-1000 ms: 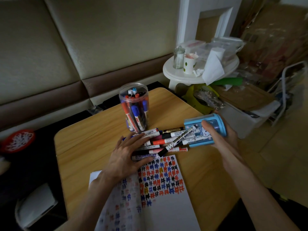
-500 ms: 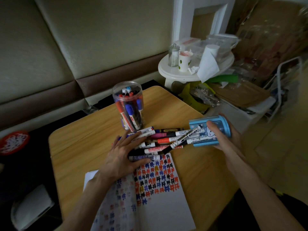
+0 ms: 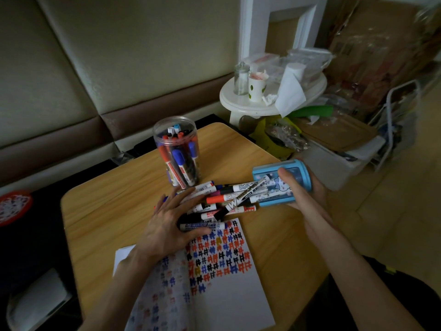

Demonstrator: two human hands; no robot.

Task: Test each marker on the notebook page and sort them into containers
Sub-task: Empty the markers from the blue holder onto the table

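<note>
A pile of markers (image 3: 224, 199) lies on the wooden table (image 3: 114, 201), spilling from the mouth of a light blue container (image 3: 269, 187) tipped on its side. My right hand (image 3: 303, 194) grips that container, thumb across its top. My left hand (image 3: 171, 220) rests flat with spread fingers on the left part of the pile, the thumb under a white marker (image 3: 205, 226). An open notebook (image 3: 229, 287) with rows of coloured test marks lies in front of the pile. A clear plastic jar (image 3: 177, 151) stands upright behind the pile, holding several markers.
A sofa runs along the back and left. A white round side table (image 3: 241, 103) with a cup, glass jar and tissue stands beyond the table's far right corner. Boxes and bags crowd the floor at right. A red dish (image 3: 13, 206) sits at far left.
The view shifted slightly. My right hand has tilted the blue container a little further, and my left hand stays spread over the markers.
</note>
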